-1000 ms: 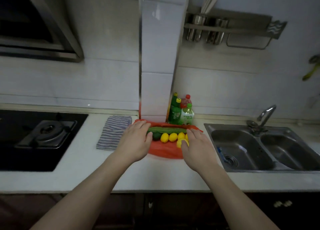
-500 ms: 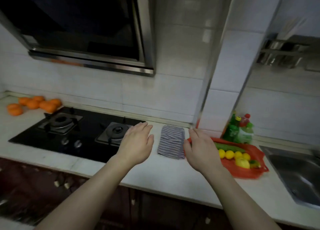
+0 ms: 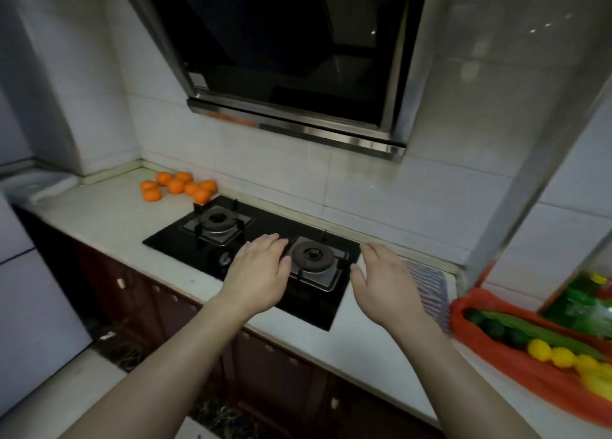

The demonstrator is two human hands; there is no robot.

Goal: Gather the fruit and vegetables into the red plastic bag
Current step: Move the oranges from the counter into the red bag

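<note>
Pale counter runs leftward; your left hand (image 3: 256,273) and right hand (image 3: 385,284) hover wide and empty over the gas hob (image 3: 255,256); tangerines (image 3: 178,187) wait far left, red plastic bag (image 3: 530,377) near right; next, reach across and scoop them.

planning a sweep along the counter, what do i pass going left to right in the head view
oranges → left burner → left hand → right burner → right hand → striped cloth → red bag
</note>
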